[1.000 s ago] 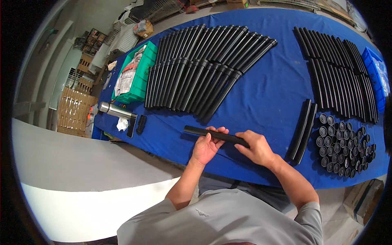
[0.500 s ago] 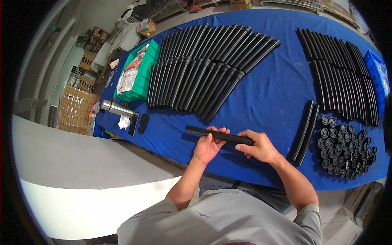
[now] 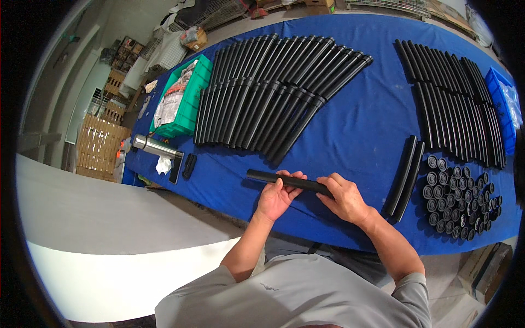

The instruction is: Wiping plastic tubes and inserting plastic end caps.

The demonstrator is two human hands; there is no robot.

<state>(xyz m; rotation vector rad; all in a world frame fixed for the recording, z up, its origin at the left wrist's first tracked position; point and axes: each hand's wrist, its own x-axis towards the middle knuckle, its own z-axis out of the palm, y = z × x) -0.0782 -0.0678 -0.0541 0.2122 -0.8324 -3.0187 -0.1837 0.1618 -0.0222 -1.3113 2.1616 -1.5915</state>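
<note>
A black tube [image 3: 263, 175] lies slanted across both hands, just above the blue cloth near the table's front edge. My left hand [image 3: 278, 198] holds it from below around its middle, thumb on top. My right hand [image 3: 346, 199] is wrapped over the tube's right end and hides it. Right of my hands, two loose black tubes [image 3: 403, 177] lie side by side. Beyond them stand many round black caps [image 3: 449, 198], packed in a cluster. In front of me, rows of black tubes with collared ends [image 3: 257, 104] fan out over the cloth.
More plain black tubes [image 3: 451, 109] lie in rows at the right, beside a blue crate [image 3: 496, 104]. At the left sit a green crate [image 3: 188, 112] with newspaper, a steel flask [image 3: 156, 146], a phone [image 3: 176, 170] and a crumpled tissue [image 3: 163, 164].
My right hand has turned and closed further over the tube's right end, its fingers now covering it. My left hand keeps its hold nearly unmoved. The view has shifted slightly.
</note>
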